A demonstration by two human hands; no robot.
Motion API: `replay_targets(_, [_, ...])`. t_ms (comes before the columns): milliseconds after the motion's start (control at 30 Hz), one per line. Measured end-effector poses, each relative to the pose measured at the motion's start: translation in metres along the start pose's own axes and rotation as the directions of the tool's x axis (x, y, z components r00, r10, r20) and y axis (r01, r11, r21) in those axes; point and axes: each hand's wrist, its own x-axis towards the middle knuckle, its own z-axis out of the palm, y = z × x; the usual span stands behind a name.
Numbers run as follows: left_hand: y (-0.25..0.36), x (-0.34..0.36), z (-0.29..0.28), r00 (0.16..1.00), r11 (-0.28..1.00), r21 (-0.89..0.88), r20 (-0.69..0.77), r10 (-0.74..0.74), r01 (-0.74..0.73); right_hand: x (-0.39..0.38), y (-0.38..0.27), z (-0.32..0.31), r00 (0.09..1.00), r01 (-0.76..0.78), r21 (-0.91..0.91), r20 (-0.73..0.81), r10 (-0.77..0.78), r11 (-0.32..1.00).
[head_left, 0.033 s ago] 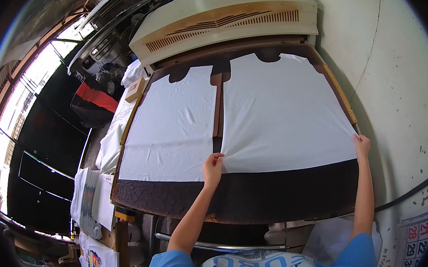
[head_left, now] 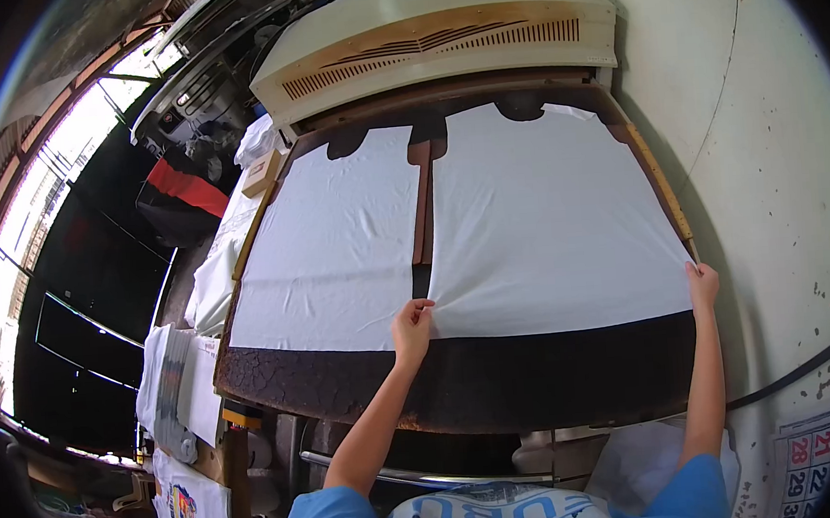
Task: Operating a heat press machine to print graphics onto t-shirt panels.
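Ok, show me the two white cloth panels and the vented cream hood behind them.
Right white cloth panel [head_left: 552,220]: head view, middle of its fabric.
Left white cloth panel [head_left: 326,246]: head view, middle of its fabric.
Vented cream hood [head_left: 434,43]: head view, middle of its slotted front.

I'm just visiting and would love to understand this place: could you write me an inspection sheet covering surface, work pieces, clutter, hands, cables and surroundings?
Surface: dark board, cracked-looking at its near left.
Work pieces: left white cloth and right white cloth lie side by side; creases fan from the right one's near left corner area.
Clutter: small tan box and heaped white fabric, left of the board.
Hands: left hand and right hand pinch opposite side edges of the right white cloth.
Cables: none certain; a thin dark line on the wall could be wire or crack.
Surroundings: cream vented housing behind the board.
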Motion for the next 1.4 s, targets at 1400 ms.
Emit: replay_targets(1400, [-0.239, -0.139, -0.535, 0.525, 0.784, 0.319, -0.851, -0.010, 0.532, -0.275, -0.322, 0.129, 0.796, 0.583, 0.025, 0.181, -0.577, 0.812])
